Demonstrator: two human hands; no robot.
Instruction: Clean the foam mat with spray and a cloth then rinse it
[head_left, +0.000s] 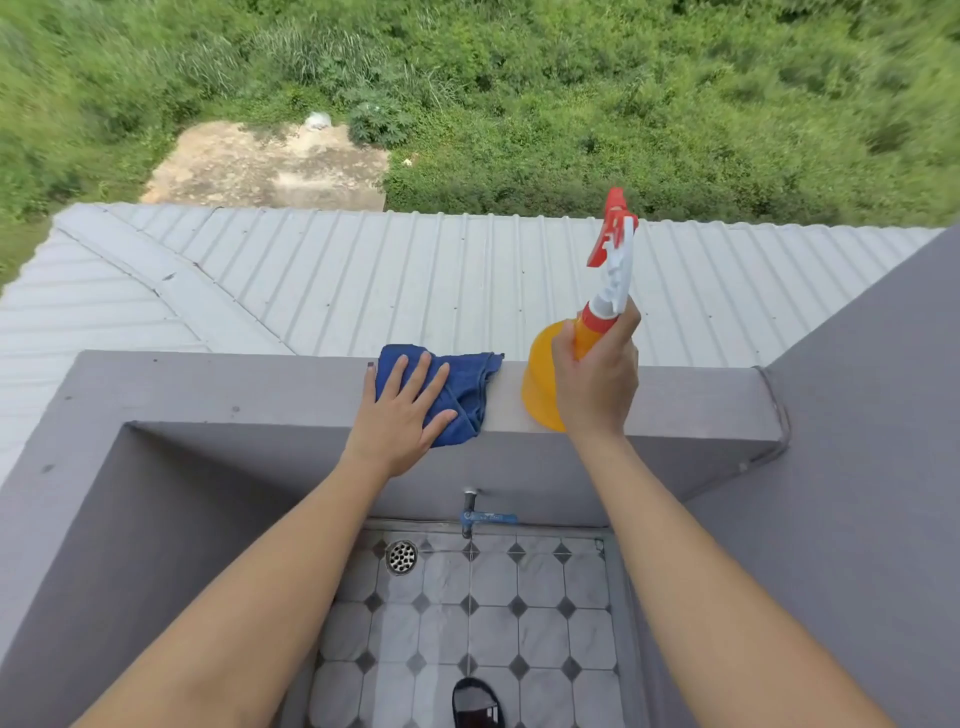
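One of each — two hands
One cloth (462, 395) under left hand (402, 415); one spray bottle (563, 364) in right hand (597, 384); below — one tap (480, 515), one drain (401, 557).

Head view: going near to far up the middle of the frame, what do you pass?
black sandal → tiled floor → floor drain → blue-handled tap → grey ledge with the blue cloth → corrugated metal roof → bare dirt patch → green vegetation

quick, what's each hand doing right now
Left hand: open, flat on the cloth, not gripping.
Right hand: closed around the neck of the spray bottle.
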